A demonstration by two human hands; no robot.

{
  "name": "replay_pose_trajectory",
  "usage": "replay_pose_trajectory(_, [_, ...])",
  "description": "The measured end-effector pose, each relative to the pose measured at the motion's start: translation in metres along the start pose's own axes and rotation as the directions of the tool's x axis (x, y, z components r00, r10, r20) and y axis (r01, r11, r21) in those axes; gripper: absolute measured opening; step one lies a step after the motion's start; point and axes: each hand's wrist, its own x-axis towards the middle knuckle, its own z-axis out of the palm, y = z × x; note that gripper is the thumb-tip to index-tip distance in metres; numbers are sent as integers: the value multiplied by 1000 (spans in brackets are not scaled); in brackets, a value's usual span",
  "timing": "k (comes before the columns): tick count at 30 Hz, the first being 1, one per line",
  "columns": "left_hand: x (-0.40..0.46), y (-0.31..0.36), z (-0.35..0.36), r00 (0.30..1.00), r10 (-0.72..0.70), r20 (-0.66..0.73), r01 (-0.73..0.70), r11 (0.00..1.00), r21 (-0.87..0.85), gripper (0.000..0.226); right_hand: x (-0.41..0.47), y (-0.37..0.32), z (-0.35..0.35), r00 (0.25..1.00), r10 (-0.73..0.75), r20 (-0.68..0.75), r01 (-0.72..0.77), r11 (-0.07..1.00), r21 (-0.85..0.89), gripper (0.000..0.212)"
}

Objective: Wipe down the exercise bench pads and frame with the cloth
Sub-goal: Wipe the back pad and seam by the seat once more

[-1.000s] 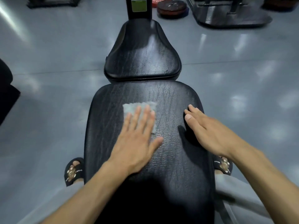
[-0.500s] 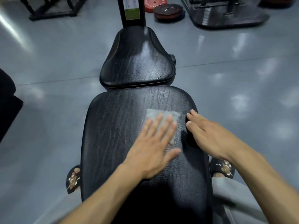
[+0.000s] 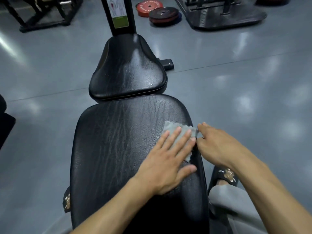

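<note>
On the near back pad, the left hand lay flat and open, fingers spread, pressing the grey cloth at the pad's right edge. The right hand, loosely curled, touched the cloth's corner. Beyond sat the seat pad.

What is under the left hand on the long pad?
The grey cloth lies pressed flat under the left hand on the long pad; its far edge shows, the rest is covered.
</note>
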Motion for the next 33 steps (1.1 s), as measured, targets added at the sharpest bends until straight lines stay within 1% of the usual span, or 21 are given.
replay_pose_trajectory(1, [1, -2, 0, 999, 38, 7, -38, 999, 8, 70, -1, 0, -2, 1000, 5, -6, -5, 1000, 3, 50])
replay_pose_trajectory(3, [10, -23, -4, 1000, -14, -14, 14, 1000, 11, 68, -2, 1, -2, 1000, 9, -6, -9, 1000, 3, 50])
replay_pose_trajectory(5, [29, -54, -14, 980, -200, -21, 200, 980, 3, 72, -2, 4, -1, 1000, 17, -9, -17, 1000, 10, 50])
replay_pose_trajectory(6, [39, -65, -19, 952, -306, 0, 306, 952, -18, 74, -2, 5, -1, 1000, 23, -13, -23, 1000, 15, 51])
replay_pose_trajectory(7, [48, -67, -23, 929, -371, 17, 371, 928, -30, 77, -2, 6, -1, 999, 30, -15, -29, 999, 19, 51])
replay_pose_trajectory(8, [52, -61, -24, 927, -375, 21, 375, 927, -29, 79, -1, 7, -1, 999, 36, -14, -35, 999, 23, 51])
replay_pose_trajectory(9, [51, -49, -23, 948, -317, 27, 318, 948, -13, 79, -1, 7, -1, 999, 38, -14, -37, 999, 27, 51])
replay_pose_trajectory(11, [33, -20, -15, 997, -71, 41, 70, 997, 22, 76, 1, 6, -3, 999, 40, -15, -40, 998, 39, 49])
replay_pose_trajectory(12, [21, -12, -11, 998, 45, 51, -47, 998, 31, 72, 2, 6, -4, 999, 43, -17, -42, 998, 49, 48])
replay_pose_trajectory(13, [14, -14, -10, 991, 118, 68, -121, 992, 37, 69, 2, 6, -4, 999, 43, -22, -42, 998, 57, 48])
replay_pose_trajectory(14, [14, -25, -10, 986, 152, 67, -155, 987, 35, 67, 3, 6, -5, 999, 42, -25, -40, 997, 61, 48])
replay_pose_trajectory(15, [21, -39, -11, 989, 144, 43, -146, 989, 39, 65, 2, 6, -4, 999, 39, -27, -37, 997, 61, 49])
replay_pose_trajectory(16, [32, -53, -15, 996, 90, 16, -90, 995, 35, 63, 3, 7, -4, 999, 36, -26, -34, 998, 59, 49])
replay_pose_trajectory(19, [70, -76, -29, 982, -188, -11, 188, 982, 2, 74, 2, 4, -1, 999, 25, -24, -23, 998, 65, 50])
replay_pose_trajectory(20, [80, -72, -31, 974, -227, -13, 227, 974, -17, 79, 3, 2, 0, 999, 15, -34, -12, 997, 72, 49])
replay_pose_trajectory(22, [86, -61, -30, 985, -172, -27, 171, 985, -15, 81, 4, -4, 3, 998, -12, -63, 17, 997, 79, 47])
replay_pose_trajectory(24, [85, -66, -29, 993, -105, -59, 105, 994, -4, 73, 5, -11, 5, 997, -39, -67, 44, 996, 84, 54])
replay_pose_trajectory(25, [85, -75, -31, 990, -118, -75, 117, 993, -13, 70, 5, -15, 7, 997, -51, -59, 56, 995, 82, 60])
replay_pose_trajectory(27, [84, -95, -34, 972, -213, -97, 208, 977, -54, 68, 4, -23, 11, 995, -79, -55, 83, 993, 83, 65])
replay_pose_trajectory(29, [76, -110, -35, 952, -279, -121, 271, 959, -84, 67, 4, -32, 15, 992, -105, -67, 111, 990, 87, 65])
replay_pose_trajectory(33, [41, -130, -33, 921, -341, -191, 327, 940, -101, 60, 3, -51, 22, 986, -147, -76, 153, 985, 84, 65])
